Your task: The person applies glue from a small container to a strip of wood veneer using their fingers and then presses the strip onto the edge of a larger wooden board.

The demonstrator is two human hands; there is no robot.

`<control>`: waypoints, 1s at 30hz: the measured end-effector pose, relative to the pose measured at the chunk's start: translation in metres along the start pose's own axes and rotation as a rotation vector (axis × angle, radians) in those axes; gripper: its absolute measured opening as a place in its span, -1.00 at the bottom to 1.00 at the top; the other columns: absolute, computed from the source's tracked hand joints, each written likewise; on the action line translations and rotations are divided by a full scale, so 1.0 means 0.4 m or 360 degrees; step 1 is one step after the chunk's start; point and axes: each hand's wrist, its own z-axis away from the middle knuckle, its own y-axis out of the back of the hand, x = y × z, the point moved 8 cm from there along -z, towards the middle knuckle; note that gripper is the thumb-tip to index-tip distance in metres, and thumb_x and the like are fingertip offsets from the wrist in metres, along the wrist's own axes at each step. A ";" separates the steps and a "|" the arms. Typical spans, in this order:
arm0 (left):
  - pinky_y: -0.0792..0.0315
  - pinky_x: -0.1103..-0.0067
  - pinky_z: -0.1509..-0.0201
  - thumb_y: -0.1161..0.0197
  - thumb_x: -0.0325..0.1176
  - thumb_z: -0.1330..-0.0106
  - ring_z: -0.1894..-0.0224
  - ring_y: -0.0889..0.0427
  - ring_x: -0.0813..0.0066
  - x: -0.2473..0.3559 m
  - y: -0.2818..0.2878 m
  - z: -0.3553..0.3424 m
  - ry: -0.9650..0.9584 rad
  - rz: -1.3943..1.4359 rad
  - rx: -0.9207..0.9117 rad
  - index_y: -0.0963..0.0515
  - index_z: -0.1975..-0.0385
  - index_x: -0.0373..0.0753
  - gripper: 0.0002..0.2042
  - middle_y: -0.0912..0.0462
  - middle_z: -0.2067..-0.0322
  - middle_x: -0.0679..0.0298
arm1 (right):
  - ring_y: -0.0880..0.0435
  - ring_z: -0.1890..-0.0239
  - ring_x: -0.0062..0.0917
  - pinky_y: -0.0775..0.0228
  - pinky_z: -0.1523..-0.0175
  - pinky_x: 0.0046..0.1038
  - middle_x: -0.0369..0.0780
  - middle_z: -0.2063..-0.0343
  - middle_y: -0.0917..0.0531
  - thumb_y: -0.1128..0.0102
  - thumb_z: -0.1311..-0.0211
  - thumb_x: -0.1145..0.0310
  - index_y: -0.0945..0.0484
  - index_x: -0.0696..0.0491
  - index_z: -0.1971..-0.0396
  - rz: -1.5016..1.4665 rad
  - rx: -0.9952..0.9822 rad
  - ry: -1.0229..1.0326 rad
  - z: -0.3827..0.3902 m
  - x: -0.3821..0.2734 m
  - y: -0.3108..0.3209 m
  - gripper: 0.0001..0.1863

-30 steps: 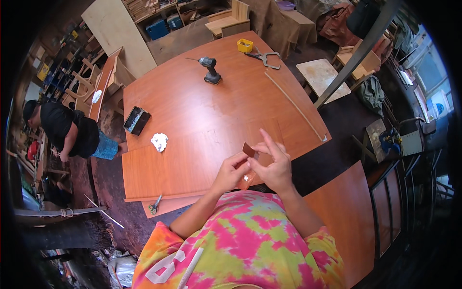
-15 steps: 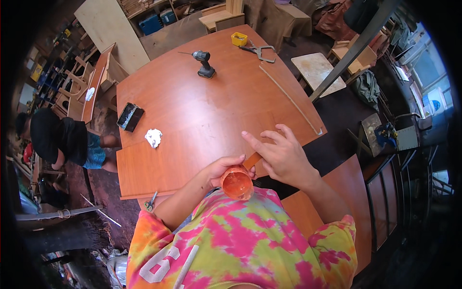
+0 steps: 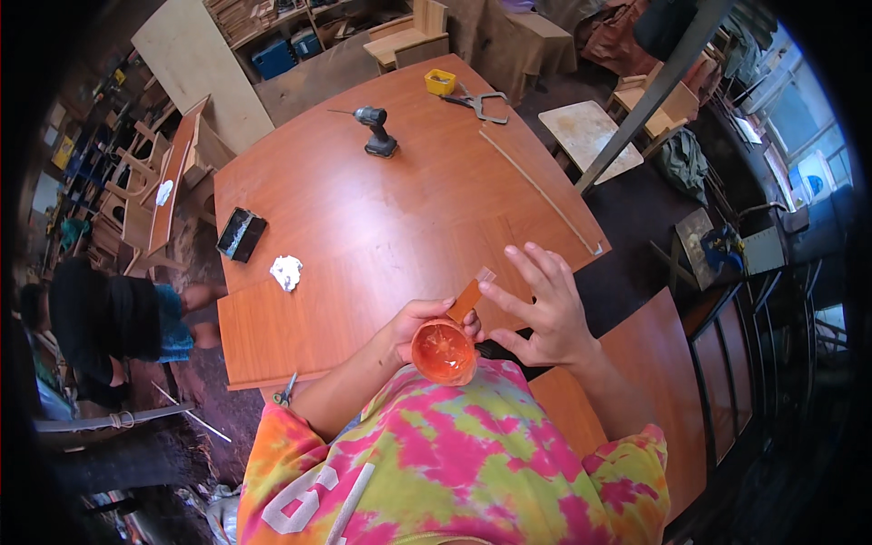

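My left hand (image 3: 422, 318) grips an orange cup (image 3: 442, 352), its opening toward me and its inside coated in glossy orange. A flat orange strip (image 3: 468, 298) with a pale tip sticks up from the same hand, behind the cup. My right hand (image 3: 545, 304) is open just to the right, fingers spread beside the strip; whether a fingertip touches it I cannot tell. Both are over the near edge of a reddish wooden tabletop (image 3: 345, 227). On it lie a crumpled white wad (image 3: 286, 272), a black bin (image 3: 241, 234) and a cordless drill (image 3: 377, 132).
A yellow tub (image 3: 440, 82), a clamp (image 3: 481, 106) and a long thin strip (image 3: 536, 186) lie on the tabletop, scissors (image 3: 286, 391) at its left corner. A person (image 3: 109, 322) bends low at left. A metal post (image 3: 654, 91) stands at right, near wooden panels (image 3: 672, 391).
The cup has turned its opening up into view in my left hand. My right hand has come away from my left, fingers spreading. The person at left has bent lower.
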 end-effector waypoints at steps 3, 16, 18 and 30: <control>-0.53 0.25 -0.26 -0.11 -0.10 -0.55 -0.22 -0.54 0.10 0.000 -0.003 0.002 -0.0020 -0.0092 0.0038 -0.55 0.09 -0.37 -0.63 -0.64 0.15 0.06 | -0.31 -0.46 -0.10 -0.16 -0.41 0.11 -0.10 -0.44 -0.38 -0.46 -0.14 -0.06 -0.66 -0.29 -0.25 0.0040 -0.0007 0.0002 0.013 -0.005 -0.012 -0.38; -0.51 0.28 -0.25 -0.20 -0.17 -0.48 -0.14 -0.62 0.08 0.014 -0.018 0.003 -0.0095 -0.0481 0.0130 -0.60 0.11 -0.40 -0.66 -0.66 0.17 0.04 | -0.32 -0.44 -0.13 -0.10 -0.41 0.04 -0.08 -0.47 -0.35 -0.07 -0.44 -0.16 -0.68 -0.29 -0.24 0.0403 0.0019 -0.0083 0.036 0.044 -0.013 -0.49; -0.51 0.28 -0.25 -0.21 -0.17 -0.48 -0.14 -0.62 0.08 0.014 -0.013 0.005 -0.0116 -0.0471 0.0147 -0.60 0.11 -0.40 -0.66 -0.66 0.17 0.03 | -0.32 -0.43 -0.13 -0.11 -0.40 0.03 -0.09 -0.47 -0.35 -0.02 -0.47 -0.19 -0.69 -0.27 -0.22 0.0280 0.0057 -0.0103 0.035 0.035 -0.001 -0.48; -0.51 0.26 -0.25 -0.21 -0.14 -0.48 -0.15 -0.61 0.08 0.010 -0.015 0.000 -0.0117 -0.0520 0.0140 -0.60 0.09 -0.41 -0.63 -0.68 0.17 0.04 | -0.36 -0.40 -0.12 -0.16 -0.34 0.01 -0.06 -0.45 -0.37 0.31 -0.55 -0.35 -0.73 -0.24 -0.16 0.0144 0.0106 -0.0092 0.024 0.031 -0.005 -0.29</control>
